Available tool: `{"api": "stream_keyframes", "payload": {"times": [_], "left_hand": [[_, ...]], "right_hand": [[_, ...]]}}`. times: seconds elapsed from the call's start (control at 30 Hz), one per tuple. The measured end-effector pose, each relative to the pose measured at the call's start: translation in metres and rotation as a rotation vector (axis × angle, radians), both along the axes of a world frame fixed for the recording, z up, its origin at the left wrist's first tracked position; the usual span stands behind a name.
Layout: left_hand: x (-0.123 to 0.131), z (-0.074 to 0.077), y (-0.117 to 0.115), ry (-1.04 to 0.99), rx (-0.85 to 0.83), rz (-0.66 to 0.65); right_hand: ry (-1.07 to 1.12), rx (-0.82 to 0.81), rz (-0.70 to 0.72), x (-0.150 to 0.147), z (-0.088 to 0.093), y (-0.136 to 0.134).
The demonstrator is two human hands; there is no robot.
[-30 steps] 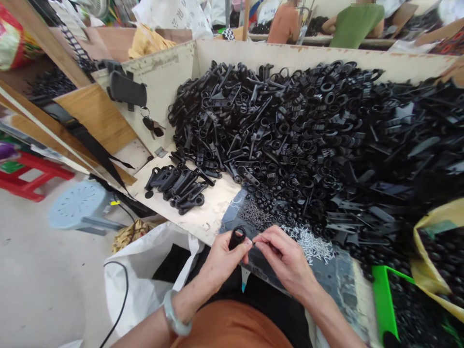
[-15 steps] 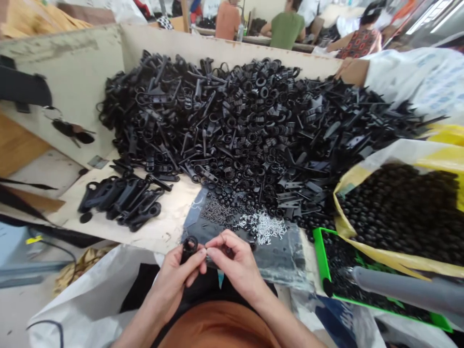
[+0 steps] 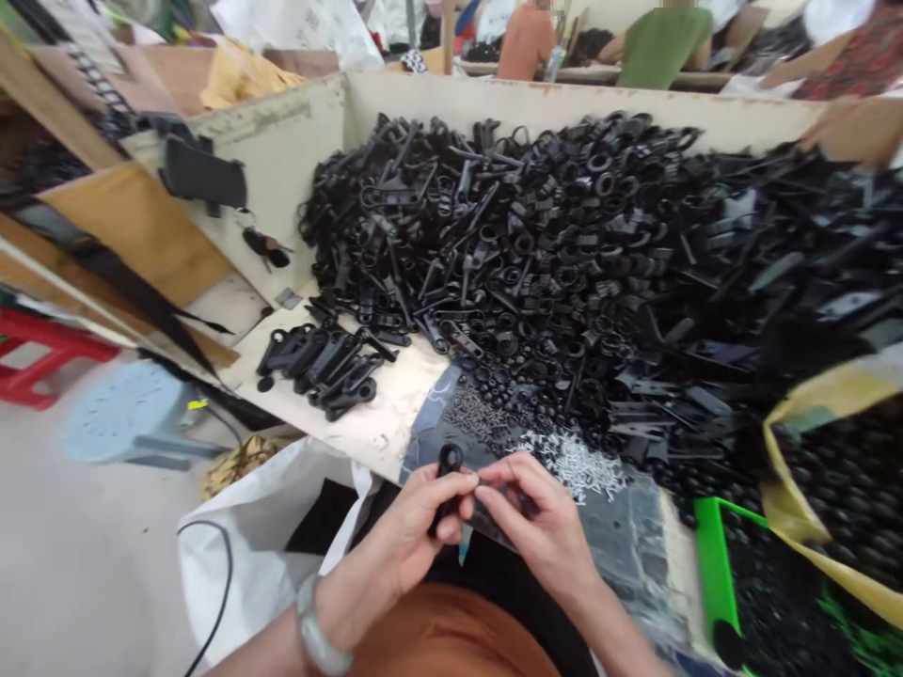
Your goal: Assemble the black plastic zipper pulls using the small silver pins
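My left hand [image 3: 416, 531] is closed around a small black plastic part [image 3: 447, 467] with a ring at its top, held upright just off the table's front edge. My right hand [image 3: 537, 527] pinches thumb and forefinger against that part's side; whatever sits between those fingertips is too small to make out. Just beyond the hands lie a patch of small silver pins [image 3: 575, 461] and a patch of tiny dark screws [image 3: 474, 412] on a dark sheet. A huge heap of black plastic parts [image 3: 564, 254] fills the table behind them.
A small group of assembled black pieces [image 3: 321, 362] lies on the bare board at left. A white sack [image 3: 268, 536] hangs below the table edge. A green tray [image 3: 716, 564] and a yellow bag of black rings [image 3: 839, 470] sit at right. Other people sit beyond the back wall.
The view swung right and then back left. Both hands stay together on the black part, with the right fingers still pinched at its side.
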State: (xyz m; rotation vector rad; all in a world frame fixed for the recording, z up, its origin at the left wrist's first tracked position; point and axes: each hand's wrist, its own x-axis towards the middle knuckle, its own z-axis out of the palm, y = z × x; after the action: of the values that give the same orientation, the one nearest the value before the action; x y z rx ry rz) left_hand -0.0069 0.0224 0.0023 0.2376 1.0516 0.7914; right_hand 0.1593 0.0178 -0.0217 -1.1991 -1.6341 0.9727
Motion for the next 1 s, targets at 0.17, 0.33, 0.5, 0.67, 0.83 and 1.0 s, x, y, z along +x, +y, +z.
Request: {"api": "stream_keyframes", "payload": {"times": [0.17,0.33,0.5,0.67,0.83,1.0], "left_hand": [[0.001,-0.001,0.0,-0.009,-0.001,-0.027],[-0.008,0.003,-0.003,-0.097,0.053,-0.081],[-0.016,0.009,-0.008,-0.077,0.149,-0.185],[-0.019,0.006,-0.012,0.071,0.157,-0.221],[-0.022,0.0,-0.015,0.152,0.22,-0.287],[-0.02,0.001,-0.014,0.216,0.231,-0.243]], "right_hand": [[-0.002,0.046,-0.003,-0.001,-0.002,0.002],[-0.019,0.082,-0.077,-0.004,-0.005,0.002],[-0.06,0.123,0.002,-0.005,-0.007,0.003],[-0.171,0.264,0.104,-0.01,-0.008,0.005],[-0.241,0.322,0.109,-0.009,-0.005,0.009],[-0.246,0.317,0.137,-0.007,-0.001,0.01]]}}
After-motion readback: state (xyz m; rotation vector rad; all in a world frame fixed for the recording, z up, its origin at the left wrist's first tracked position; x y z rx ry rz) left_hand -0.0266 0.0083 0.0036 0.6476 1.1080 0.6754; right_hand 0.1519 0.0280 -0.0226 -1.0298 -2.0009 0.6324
